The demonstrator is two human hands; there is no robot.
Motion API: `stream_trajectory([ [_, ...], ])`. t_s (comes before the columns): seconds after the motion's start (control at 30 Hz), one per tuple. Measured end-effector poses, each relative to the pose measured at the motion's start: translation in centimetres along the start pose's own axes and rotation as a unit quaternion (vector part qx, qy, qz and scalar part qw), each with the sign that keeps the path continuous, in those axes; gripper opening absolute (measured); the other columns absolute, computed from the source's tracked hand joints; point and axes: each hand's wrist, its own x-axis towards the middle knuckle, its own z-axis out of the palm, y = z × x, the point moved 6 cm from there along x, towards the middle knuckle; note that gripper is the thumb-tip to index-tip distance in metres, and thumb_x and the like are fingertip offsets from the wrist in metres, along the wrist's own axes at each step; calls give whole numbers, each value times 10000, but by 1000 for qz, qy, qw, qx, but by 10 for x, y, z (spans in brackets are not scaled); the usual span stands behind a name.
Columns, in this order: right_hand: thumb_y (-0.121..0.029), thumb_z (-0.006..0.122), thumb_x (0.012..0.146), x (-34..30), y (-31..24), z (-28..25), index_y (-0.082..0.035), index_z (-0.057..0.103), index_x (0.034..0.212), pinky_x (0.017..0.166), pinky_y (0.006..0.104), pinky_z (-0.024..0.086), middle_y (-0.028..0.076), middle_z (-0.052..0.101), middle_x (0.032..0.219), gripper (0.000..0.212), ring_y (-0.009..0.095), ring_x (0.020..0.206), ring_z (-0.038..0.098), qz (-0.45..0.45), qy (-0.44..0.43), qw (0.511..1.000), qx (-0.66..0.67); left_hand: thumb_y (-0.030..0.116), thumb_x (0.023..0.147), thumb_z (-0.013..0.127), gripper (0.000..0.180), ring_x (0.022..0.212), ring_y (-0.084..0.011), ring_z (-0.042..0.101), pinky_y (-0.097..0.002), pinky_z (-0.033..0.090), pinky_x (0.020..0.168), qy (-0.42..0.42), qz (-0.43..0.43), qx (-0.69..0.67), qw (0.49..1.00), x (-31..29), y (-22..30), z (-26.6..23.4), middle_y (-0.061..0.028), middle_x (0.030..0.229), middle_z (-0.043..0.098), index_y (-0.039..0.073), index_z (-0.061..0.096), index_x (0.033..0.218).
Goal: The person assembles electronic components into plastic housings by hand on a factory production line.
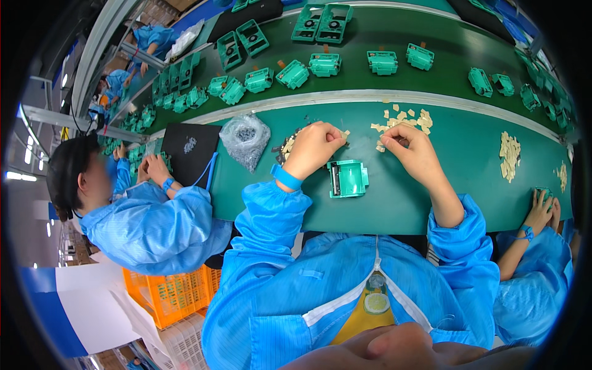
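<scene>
A green plastic housing (pixel 351 179) lies on the green worktable in front of me, its hollow side up and a dark strip along its left side. Above its left end, my left hand (pixel 313 148) is closed in a pinch, with a small cream-coloured piece (pixel 346 133) at its fingertips. My right hand (pixel 409 150) is pinched too, to the right of the housing. Another cream piece (pixel 380 148) shows at its fingertips; whether it is gripped or lying there I cannot tell. Loose cream pieces (pixel 413 118) are scattered just beyond that hand. More lie partly hidden behind my left hand.
A clear bag (pixel 245 140) of small dark parts stands left, beside a black mat (pixel 185 154). Another cream pile (pixel 509 156) lies right. Beyond a pale rail, a green conveyor (pixel 351 68) carries several housings (pixel 325 64). Co-workers (pixel 154 216) sit on both sides.
</scene>
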Motion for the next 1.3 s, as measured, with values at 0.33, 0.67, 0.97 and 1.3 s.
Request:
stream_trajectory([
  [0.33, -111, 695, 886, 0, 26, -8, 22, 693, 925, 691, 293, 508, 80, 665, 836, 138, 142, 740, 609, 7, -35, 999, 35, 275, 830, 702, 268, 668, -342, 679, -433, 524, 631, 29, -90, 255, 962, 8, 10, -10, -192, 706, 685, 10, 735, 832],
  [0.67, -112, 695, 883, -1, 19, -19, 30, 686, 916, 672, 295, 499, 76, 655, 817, 146, 138, 723, 596, -7, -44, 997, 56, 175, 872, 704, 197, 671, -200, 669, -327, 512, 625, 5, -131, 25, 991, 0, -9, -25, -117, 773, 712, -17, 705, 917],
  [0.97, -106, 713, 872, -1, -6, 6, 25, 683, 928, 684, 294, 507, 69, 638, 848, 146, 135, 758, 608, -8, -73, 996, 47, 139, 914, 708, 181, 774, -97, 658, -250, 526, 686, 33, -119, -80, 989, -23, 1, -33, -67, 859, 724, -21, 666, 989],
  [1.3, -132, 708, 921, 12, 3, -35, 26, 652, 1038, 733, 265, 535, 52, 678, 932, 204, 113, 826, 645, 18, -30, 942, 334, 154, 947, 687, 191, 848, -99, 612, -249, 492, 736, 3, -5, -347, 938, 41, 96, 31, -28, 961, 701, -2, 698, 1056],
])
